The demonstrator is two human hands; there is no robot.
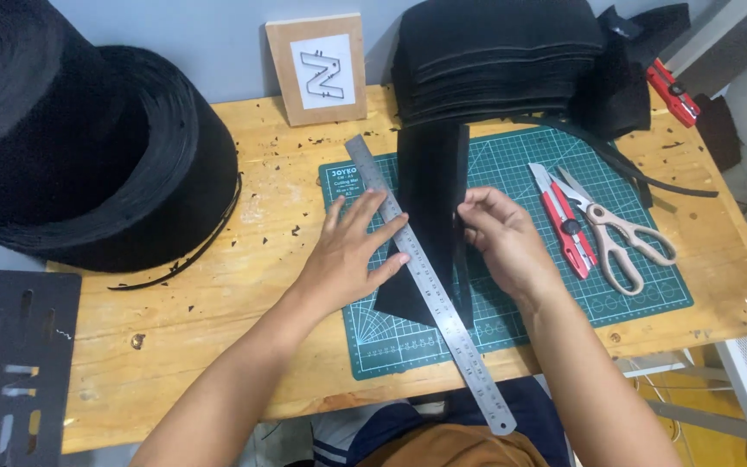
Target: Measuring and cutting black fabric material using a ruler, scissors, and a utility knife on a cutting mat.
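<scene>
While the left hand (352, 255) lies flat with fingers spread wide on a steel ruler (425, 277), the right hand (499, 233) pinches the right edge of a long black felt strip (430, 216) between thumb and fingertips. That strip lies lengthwise on a green cutting mat (512, 164), with the ruler slanting across it from upper left to lower right and running out past the mat's front edge.

On the mat to the right rest a red utility knife (564, 220) and a pair of pale-handled scissors (620, 238), just beside each other. A tall stack of black felt pieces (494, 60) stands at the back edge of the wooden surface (218, 303), and a second red cutter (672, 91) lies near the far right corner. A framed white card with a zigzag letter shape (317, 69) leans against the pale wall. A big roll of black felt (88, 147) fills the left side. Small black scraps are scattered over the wood. Lower left, off the surface, sits a dark stencil plate (15, 363) with cut-out slots.
</scene>
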